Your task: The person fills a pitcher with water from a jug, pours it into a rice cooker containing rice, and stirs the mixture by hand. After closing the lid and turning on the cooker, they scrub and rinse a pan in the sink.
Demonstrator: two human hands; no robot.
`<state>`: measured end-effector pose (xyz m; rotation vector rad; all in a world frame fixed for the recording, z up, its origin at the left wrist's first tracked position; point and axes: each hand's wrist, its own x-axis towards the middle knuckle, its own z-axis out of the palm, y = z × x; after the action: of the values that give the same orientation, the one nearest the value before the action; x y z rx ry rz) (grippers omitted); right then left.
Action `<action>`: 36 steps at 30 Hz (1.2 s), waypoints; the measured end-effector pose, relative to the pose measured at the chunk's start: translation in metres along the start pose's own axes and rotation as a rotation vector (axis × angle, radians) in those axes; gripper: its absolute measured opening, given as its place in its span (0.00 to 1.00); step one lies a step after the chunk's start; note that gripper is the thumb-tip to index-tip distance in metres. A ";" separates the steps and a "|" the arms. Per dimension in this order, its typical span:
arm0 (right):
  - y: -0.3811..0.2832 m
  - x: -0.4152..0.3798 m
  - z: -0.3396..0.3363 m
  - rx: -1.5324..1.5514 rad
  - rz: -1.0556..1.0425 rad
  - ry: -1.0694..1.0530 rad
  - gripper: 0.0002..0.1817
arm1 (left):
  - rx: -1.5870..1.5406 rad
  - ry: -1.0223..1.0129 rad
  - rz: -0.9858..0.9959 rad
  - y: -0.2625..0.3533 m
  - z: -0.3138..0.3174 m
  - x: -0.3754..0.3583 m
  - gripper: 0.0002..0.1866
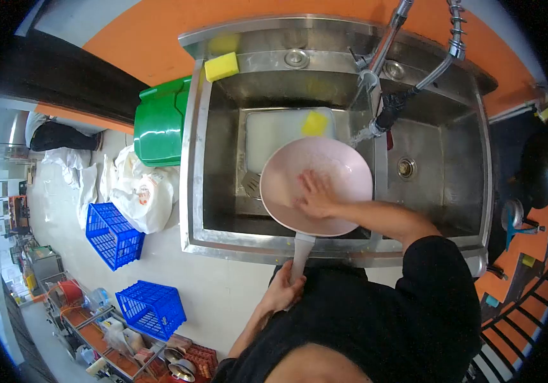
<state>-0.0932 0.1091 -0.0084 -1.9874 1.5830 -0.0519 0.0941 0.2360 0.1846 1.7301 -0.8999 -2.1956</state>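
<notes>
Left hand at 6 o'clock clenched on handle, steadying pink pan over sink | right hand flat inside, fingers spread, probably rubbing | sprayer at 1 o'clock wets it | sponge at 12.

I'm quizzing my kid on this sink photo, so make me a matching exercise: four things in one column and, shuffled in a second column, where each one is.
Things:
1. pink pan
2. yellow sponge
3. green bin
4. blue crates

Places:
A. on the floor, left of the sink
B. on the sink's back left corner
C. held over the left basin, left hand on its handle, right hand inside it
D. against the sink's left side

Pairs: 1-C, 2-B, 3-D, 4-A
</notes>
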 end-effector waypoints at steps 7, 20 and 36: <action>-0.032 0.076 -0.031 -0.112 -0.570 0.490 0.24 | 0.316 -0.027 0.169 -0.025 -0.003 0.010 0.35; -0.022 0.106 -0.072 0.089 -0.668 0.210 0.14 | 0.288 0.017 0.148 -0.026 -0.002 0.006 0.34; -0.026 0.029 -0.020 0.166 -0.146 -0.241 0.36 | 0.518 0.415 0.335 0.009 -0.038 0.031 0.25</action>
<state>-0.0700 0.0775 0.0107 -1.8978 1.2404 -0.0012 0.1189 0.2009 0.1596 1.9549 -1.5891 -1.3950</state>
